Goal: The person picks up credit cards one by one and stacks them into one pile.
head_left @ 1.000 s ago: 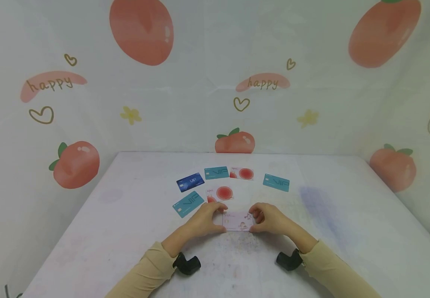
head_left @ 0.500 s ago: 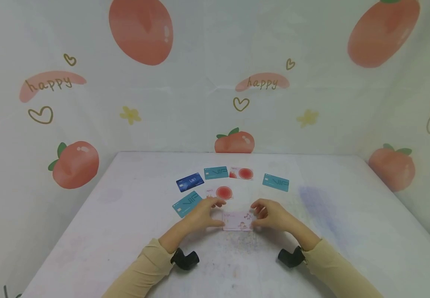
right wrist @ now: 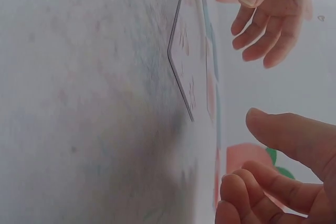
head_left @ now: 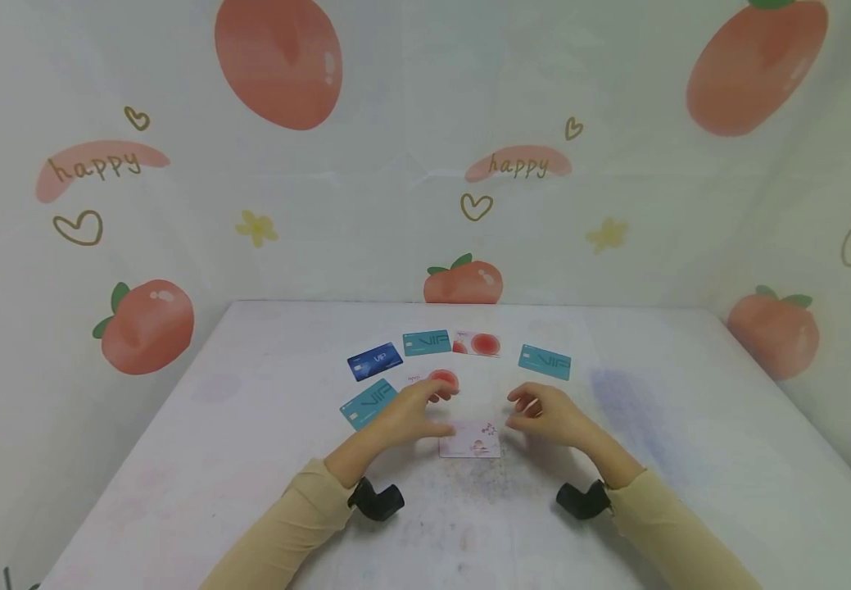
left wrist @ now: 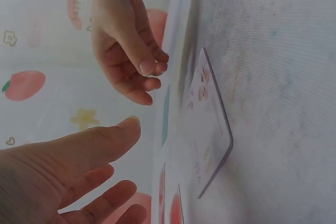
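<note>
A pale pink VIP card [head_left: 472, 447] lies flat on the table between my hands. My left hand [head_left: 405, 418] hovers over its left side, thumb and fingers spread apart with nothing between them. Just right of the card, my right hand [head_left: 549, 414] is also raised off the table, holding nothing, its fingers loosely bent. In the left wrist view the pink card [left wrist: 210, 129] rests on the cloth below both hands. A card with a red circle [head_left: 443, 377] is partly hidden behind my left fingers, and a teal VIP card [head_left: 366, 403] beside that hand is partly covered too.
Farther back, a dark blue VIP card [head_left: 375, 361], a teal card [head_left: 427, 342], another red-circle card [head_left: 477, 343] and a teal card [head_left: 545, 362] form a loose arc. A fruit-patterned curtain [head_left: 366, 213] closes off the table's far edge.
Both hands have come off the pink card's edges, lifting up and away from the table; the right has also moved rightward. The card stays where it was.
</note>
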{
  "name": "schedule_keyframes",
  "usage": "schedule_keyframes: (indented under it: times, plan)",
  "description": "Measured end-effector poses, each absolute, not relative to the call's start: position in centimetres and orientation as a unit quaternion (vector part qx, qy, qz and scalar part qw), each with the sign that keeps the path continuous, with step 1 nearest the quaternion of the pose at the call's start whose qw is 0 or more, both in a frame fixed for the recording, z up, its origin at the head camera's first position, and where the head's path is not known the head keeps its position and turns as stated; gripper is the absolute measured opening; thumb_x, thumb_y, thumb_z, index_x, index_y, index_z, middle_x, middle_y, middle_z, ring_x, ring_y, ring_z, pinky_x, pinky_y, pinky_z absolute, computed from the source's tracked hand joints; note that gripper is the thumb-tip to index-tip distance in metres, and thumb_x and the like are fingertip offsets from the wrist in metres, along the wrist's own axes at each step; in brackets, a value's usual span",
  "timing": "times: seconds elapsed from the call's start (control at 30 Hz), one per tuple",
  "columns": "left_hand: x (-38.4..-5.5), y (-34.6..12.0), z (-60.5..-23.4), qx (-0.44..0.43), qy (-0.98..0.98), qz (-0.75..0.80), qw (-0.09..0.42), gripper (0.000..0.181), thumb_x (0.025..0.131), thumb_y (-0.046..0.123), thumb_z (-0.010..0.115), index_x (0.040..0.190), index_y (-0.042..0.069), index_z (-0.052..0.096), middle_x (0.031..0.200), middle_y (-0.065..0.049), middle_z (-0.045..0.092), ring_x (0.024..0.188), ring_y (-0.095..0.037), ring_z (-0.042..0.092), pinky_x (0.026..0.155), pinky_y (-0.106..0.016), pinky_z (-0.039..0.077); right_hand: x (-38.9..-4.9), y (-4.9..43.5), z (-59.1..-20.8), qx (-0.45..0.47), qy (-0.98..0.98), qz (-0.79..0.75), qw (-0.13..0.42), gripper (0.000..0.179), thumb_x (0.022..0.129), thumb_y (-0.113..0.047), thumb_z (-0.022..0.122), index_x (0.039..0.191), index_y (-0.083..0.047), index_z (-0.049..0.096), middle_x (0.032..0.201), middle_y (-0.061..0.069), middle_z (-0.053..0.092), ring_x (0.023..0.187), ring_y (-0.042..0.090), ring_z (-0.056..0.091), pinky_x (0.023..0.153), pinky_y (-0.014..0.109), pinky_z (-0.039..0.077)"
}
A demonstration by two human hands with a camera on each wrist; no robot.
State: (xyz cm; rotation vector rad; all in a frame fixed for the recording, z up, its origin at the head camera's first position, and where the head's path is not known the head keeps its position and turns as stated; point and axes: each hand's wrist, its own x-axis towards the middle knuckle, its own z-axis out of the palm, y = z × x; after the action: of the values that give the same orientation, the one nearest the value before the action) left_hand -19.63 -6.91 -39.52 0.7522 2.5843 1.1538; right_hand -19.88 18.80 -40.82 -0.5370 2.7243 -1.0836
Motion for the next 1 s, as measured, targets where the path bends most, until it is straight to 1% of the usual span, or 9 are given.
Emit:
schedule_keyframes:
  times: [0.07,0.27,0.53,0.77,0.9,1.0]
  plan:
    - [-19.9,-6.6,-39.4,0.268,0.873,0.395,0.103,0.05,0.078,0.013,0.074,0.122,0.0,0.053,0.122,-0.018,0.059,0.112,-0.035,0.054,0.097,-0.048,0.045,-20.1,19.2,-40.9,-0.173,0.913,-0.363,0.073,0.034,0.079,-0.018,0.073,0.105,0.001,0.061,0.089,0.009,0.063,0.079,0.016,0.059,0.07,0.026,0.051]
    - [-21.1,-5.7,-39.2,0.259,0.869,0.406,0.115,0.05,0.081,0.016,0.072,0.125,0.003,0.053,0.123,-0.017,0.059,0.112,-0.031,0.055,0.098,-0.045,0.045,-20.7,20.3,-40.8,-0.154,0.918,-0.361,0.052,0.034,0.08,-0.018,0.072,0.105,0.002,0.061,0.088,0.01,0.063,0.08,0.02,0.062,0.069,0.027,0.05]
    - [-22.9,-4.0,-38.7,0.267,0.87,0.399,0.113,0.047,0.082,0.017,0.07,0.123,0.001,0.054,0.12,-0.018,0.06,0.107,-0.03,0.056,0.094,-0.041,0.048,-21.7,21.9,-40.8,-0.136,0.92,-0.366,0.035,0.035,0.081,-0.016,0.07,0.105,0.007,0.061,0.086,0.015,0.063,0.082,0.028,0.065,0.074,0.037,0.054]
    - [-24.7,-2.3,-38.9,0.278,0.87,0.393,0.106,0.044,0.083,0.015,0.069,0.122,-0.002,0.055,0.118,-0.02,0.06,0.107,-0.034,0.058,0.093,-0.04,0.049,-22.6,23.3,-40.9,-0.103,0.926,-0.361,0.04,0.038,0.083,-0.017,0.068,0.11,0.008,0.059,0.091,0.018,0.063,0.089,0.032,0.064,0.078,0.04,0.053]
    - [-25.7,-1.3,-39.1,0.266,0.878,0.382,0.108,0.044,0.083,0.016,0.069,0.122,-0.001,0.056,0.118,-0.018,0.061,0.105,-0.03,0.059,0.093,-0.037,0.049,-23.0,24.1,-41.0,-0.085,0.927,-0.364,0.038,0.038,0.084,-0.017,0.068,0.11,0.008,0.059,0.091,0.018,0.062,0.09,0.033,0.064,0.077,0.038,0.053]
    - [-26.4,-0.4,-39.3,0.256,0.879,0.386,0.113,0.044,0.084,0.016,0.069,0.122,-0.002,0.056,0.118,-0.018,0.062,0.105,-0.028,0.059,0.093,-0.037,0.048,-23.3,24.6,-41.1,-0.078,0.927,-0.367,0.027,0.036,0.083,-0.016,0.067,0.108,0.009,0.06,0.09,0.018,0.063,0.09,0.032,0.064,0.074,0.033,0.052]
